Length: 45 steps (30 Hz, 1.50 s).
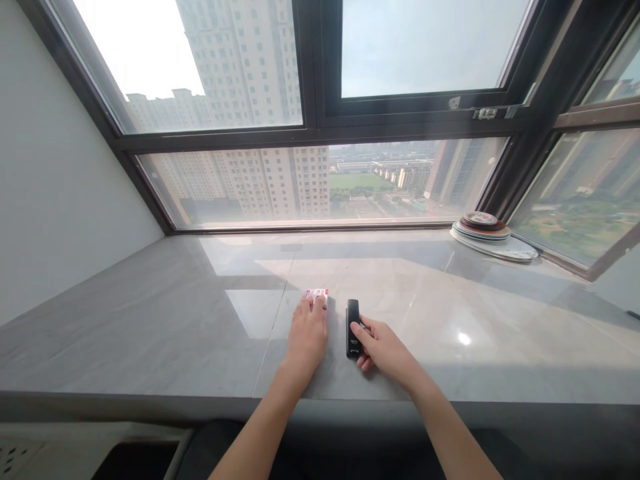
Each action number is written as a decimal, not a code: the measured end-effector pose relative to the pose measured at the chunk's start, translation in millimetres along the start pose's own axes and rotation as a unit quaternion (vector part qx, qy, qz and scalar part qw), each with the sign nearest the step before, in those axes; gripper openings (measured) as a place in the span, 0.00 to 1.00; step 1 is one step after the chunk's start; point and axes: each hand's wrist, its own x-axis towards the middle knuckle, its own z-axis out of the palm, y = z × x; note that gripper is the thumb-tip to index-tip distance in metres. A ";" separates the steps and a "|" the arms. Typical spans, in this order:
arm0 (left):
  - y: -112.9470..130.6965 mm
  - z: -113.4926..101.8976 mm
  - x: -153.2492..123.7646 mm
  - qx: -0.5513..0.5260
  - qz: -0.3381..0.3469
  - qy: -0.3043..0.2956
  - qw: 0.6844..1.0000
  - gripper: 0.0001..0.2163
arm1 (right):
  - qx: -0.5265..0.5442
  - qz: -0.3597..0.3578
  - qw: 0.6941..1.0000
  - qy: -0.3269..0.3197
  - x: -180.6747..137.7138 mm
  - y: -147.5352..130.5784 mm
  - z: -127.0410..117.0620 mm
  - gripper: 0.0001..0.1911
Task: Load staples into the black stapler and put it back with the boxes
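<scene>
A small red-and-white box (317, 293) rests on the grey sill counter, partly covered by my left hand (309, 331). The fingers of that hand are bent over the box and grip it from above. To its right, a black stapler (353, 310) stands lengthwise, pointing away from me. My right hand (379, 345) holds the stapler from its right side, the thumb on top and the other fingers along the side and underneath. A short gap separates the box from the stapler.
The grey tiled counter (150, 333) ends at a front edge close to my forearms. A stack of plates (493, 245) sits at the back right corner. Dark-framed windows (315, 133) rise behind the counter, and a white wall (65, 167) bounds the left.
</scene>
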 end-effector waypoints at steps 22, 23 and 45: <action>-154.1 -89.2 -37.7 -0.010 -0.051 0.020 0.998 0.20 | -0.056 -0.115 0.988 -0.086 89.9 -30.6 190.8 0.16; -153.7 -88.5 -37.8 -0.009 -0.051 0.020 0.998 0.20 | -0.062 -0.122 0.987 -0.079 89.2 -29.1 191.0 0.16; -148.3 -80.8 -42.6 0.028 -0.043 0.009 0.999 0.24 | -0.090 -0.141 0.986 -0.022 75.8 -32.8 189.0 0.19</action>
